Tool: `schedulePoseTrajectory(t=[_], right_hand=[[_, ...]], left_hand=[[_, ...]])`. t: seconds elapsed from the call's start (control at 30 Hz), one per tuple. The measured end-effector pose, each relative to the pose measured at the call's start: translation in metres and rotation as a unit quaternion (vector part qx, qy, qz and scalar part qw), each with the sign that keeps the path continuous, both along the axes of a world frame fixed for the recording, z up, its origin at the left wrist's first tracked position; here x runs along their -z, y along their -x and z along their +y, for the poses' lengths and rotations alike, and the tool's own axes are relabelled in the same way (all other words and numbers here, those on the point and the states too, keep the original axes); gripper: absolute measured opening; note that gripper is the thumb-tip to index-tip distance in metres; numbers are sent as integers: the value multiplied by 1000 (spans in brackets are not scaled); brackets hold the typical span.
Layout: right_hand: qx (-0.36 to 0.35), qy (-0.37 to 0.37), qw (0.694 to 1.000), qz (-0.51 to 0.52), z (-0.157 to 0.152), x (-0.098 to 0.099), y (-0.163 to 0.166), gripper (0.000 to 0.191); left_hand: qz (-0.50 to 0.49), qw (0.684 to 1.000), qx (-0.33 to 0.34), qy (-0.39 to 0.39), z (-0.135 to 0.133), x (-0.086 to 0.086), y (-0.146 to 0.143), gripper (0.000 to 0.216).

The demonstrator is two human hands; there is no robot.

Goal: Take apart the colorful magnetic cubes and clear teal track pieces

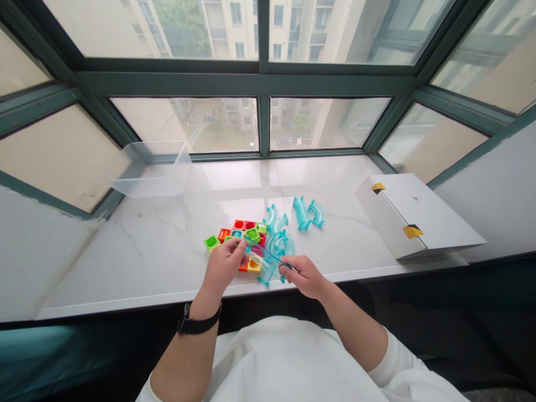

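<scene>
My left hand [228, 259] and right hand [304, 276] pinch a transparent blue panel [268, 254] above the windowsill [335, 245], near its front edge, while coloured blocks [250, 225] and blue track pieces [281, 243] lie apparently unjoined, so most seems left.

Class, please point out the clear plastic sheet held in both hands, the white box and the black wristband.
Clear plastic sheet [268, 255]: head view, near its long edge.
White box [427, 212]: head view, on its broad face.
Black wristband [204, 325]: head view, on its strap.
</scene>
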State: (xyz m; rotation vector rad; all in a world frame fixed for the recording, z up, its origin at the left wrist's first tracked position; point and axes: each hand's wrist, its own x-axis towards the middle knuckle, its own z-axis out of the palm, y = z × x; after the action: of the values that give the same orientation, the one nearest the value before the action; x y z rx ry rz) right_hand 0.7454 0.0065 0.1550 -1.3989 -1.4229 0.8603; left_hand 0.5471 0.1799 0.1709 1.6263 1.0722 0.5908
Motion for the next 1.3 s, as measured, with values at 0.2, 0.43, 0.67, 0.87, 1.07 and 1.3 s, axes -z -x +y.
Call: schedulePoseTrajectory(t=[0.2, 0.43, 0.67, 0.87, 1.07, 1.3], right_hand=[[23, 23, 997, 69, -5, 3, -8, 42], [44, 18, 997, 65, -4, 7, -8, 44], [67, 11, 997, 28, 4, 3, -1, 41], [111, -1, 994, 18, 8, 9, -3, 40], [104, 11, 993, 45, 4, 20, -9, 42], [94, 17, 992, 82, 2, 22, -7, 37]], left_hand=[[32, 989, -19, -145, 2, -4, 7, 37], [0, 931, 34, -364, -24, -12, -2, 32], [-5, 940, 111, -324, -60, -8, -17, 39], [-70, 943, 191, -263, -74, -14, -26, 35], [-106, 969, 63, -214, -64, -22, -18, 13], [-151, 974, 74, 151, -49, 15, -30, 44]])
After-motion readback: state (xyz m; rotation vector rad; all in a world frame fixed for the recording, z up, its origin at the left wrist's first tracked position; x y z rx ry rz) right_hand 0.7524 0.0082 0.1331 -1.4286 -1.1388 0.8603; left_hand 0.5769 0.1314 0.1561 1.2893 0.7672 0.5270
